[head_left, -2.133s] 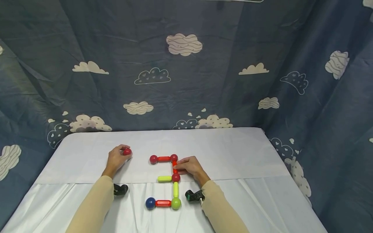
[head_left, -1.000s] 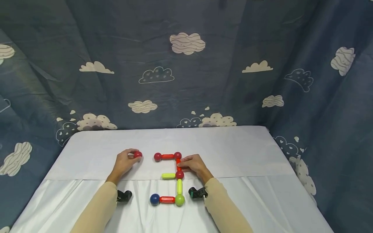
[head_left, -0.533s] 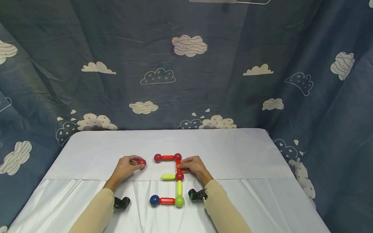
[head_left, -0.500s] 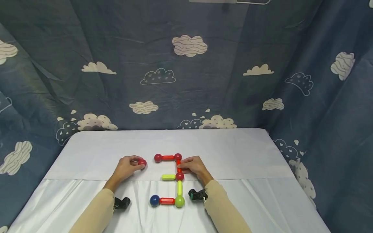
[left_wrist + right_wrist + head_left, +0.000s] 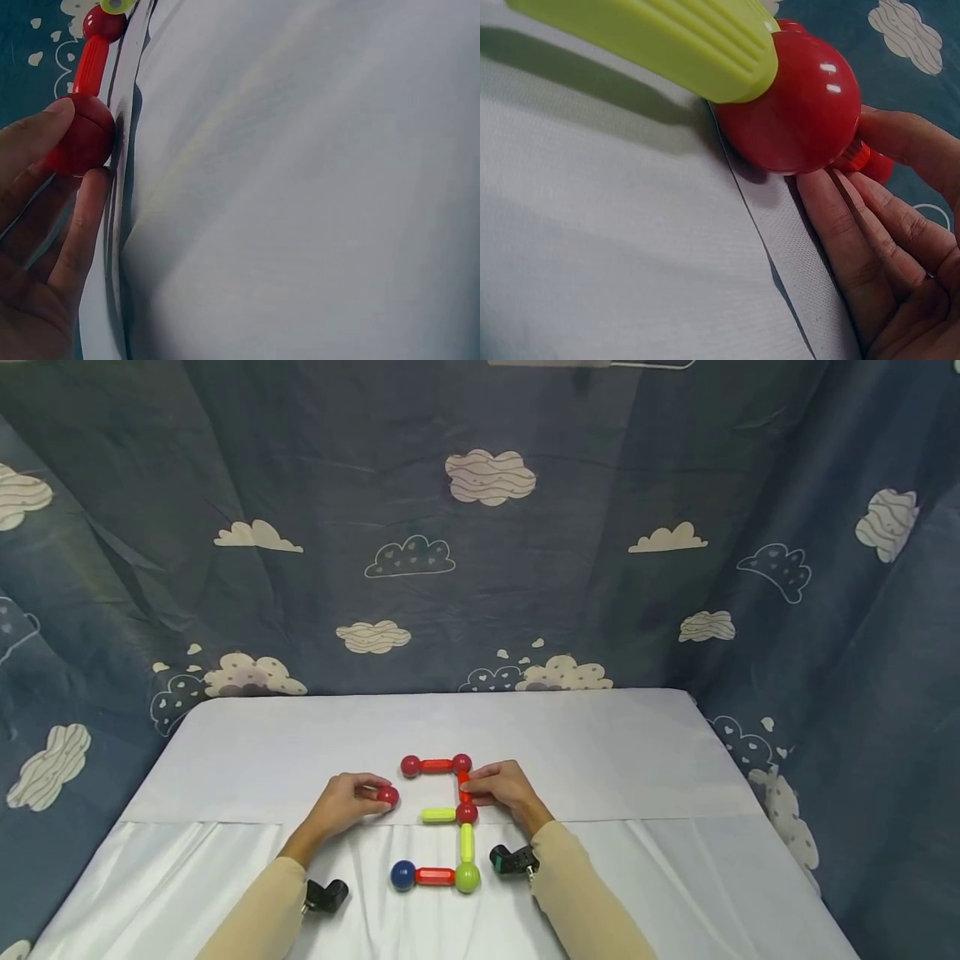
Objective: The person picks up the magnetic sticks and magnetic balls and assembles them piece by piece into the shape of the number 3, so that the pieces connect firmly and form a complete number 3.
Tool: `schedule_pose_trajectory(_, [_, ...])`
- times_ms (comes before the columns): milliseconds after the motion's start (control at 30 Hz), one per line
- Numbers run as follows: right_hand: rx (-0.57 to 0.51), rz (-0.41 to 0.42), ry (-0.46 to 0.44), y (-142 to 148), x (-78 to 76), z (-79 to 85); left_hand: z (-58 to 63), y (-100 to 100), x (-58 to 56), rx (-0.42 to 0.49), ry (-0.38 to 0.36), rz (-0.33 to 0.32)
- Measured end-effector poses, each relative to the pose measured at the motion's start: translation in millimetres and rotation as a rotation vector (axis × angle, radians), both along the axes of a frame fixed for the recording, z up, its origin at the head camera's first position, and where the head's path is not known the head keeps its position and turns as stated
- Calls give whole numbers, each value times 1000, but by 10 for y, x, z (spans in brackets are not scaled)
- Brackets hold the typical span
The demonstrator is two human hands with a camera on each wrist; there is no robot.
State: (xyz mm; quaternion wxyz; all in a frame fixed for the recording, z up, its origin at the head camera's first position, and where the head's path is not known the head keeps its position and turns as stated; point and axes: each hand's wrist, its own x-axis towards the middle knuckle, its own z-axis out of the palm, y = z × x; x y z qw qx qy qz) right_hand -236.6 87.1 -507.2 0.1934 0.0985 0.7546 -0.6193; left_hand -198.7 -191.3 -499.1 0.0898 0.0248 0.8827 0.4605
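My left hand [image 5: 337,810] pinches a loose red ball [image 5: 387,797] between thumb and fingers, just left of the free end of a short yellow-green rod [image 5: 438,816]. That rod juts left from the middle red ball [image 5: 467,812] of a figure built of balls and rods. My right hand [image 5: 506,789] grips the upright red rod [image 5: 464,787] above this middle ball. In the right wrist view its thumb and fingers lie behind the red ball [image 5: 795,105]. The left wrist view shows the held ball [image 5: 84,139] overlapping a red rod [image 5: 91,66] farther back.
The figure's top has a red rod [image 5: 437,766] between two red balls. Below run a yellow-green rod [image 5: 467,843], a green ball [image 5: 467,877], a red rod [image 5: 435,877] and a blue ball [image 5: 402,875]. White cloth [image 5: 600,752] covers the table; a cloud-print curtain [image 5: 525,577] hangs behind.
My left hand has carried the red ball right and nearer to me, from beyond the figure's left side to close by the short yellow-green rod. My right hand keeps its grip in place.
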Motion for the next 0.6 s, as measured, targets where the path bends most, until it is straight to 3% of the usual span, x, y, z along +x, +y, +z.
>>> schedule_pose_trajectory(400, [-34, -8, 14, -7, -22, 9, 54, 95, 60, -17, 13, -85])
schedule_pose_trajectory(600, [-9, -8, -1, -9, -2, 3, 20, 132, 119, -28, 17, -106])
